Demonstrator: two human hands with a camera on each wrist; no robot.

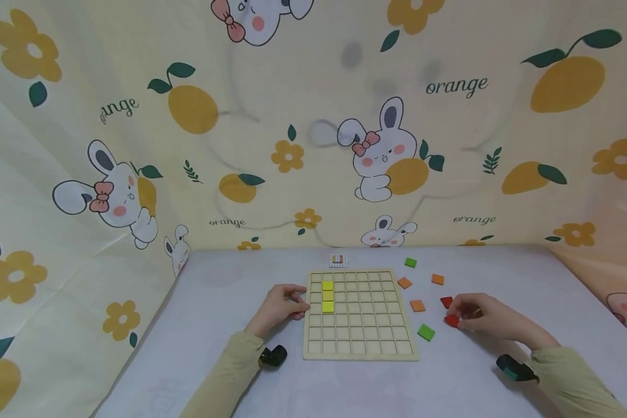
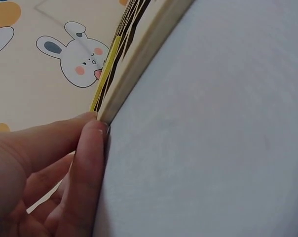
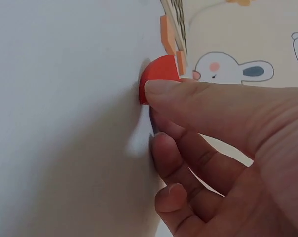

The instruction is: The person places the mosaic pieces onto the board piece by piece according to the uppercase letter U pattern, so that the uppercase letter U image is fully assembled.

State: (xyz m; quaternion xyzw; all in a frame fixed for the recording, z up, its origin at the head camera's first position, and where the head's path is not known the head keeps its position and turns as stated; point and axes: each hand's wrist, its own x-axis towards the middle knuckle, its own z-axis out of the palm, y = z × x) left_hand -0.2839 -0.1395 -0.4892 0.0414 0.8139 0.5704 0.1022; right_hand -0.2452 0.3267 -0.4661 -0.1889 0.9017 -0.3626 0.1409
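A square wooden grid board (image 1: 360,353) lies on the table, with three yellow square tiles (image 1: 328,296) in a column near its left side. My left hand (image 1: 278,303) touches the board's left edge with thumb and fingertips. The left wrist view shows those fingertips (image 2: 94,123) right against the board's rim (image 2: 134,74). To the right of the board, my right hand (image 1: 483,316) pinches a red quarter-round tile (image 3: 161,74) between thumb and fingers, close over the table. The other fingers of that hand are curled loosely. Another red tile (image 1: 446,302) lies just beyond it.
Between board and right hand lie orange tiles (image 1: 417,305) and green tiles (image 1: 425,332), with more of both farther back. A small pattern card (image 1: 338,260) lies behind the board. A patterned curtain (image 1: 313,174) hangs along the table's back edge.
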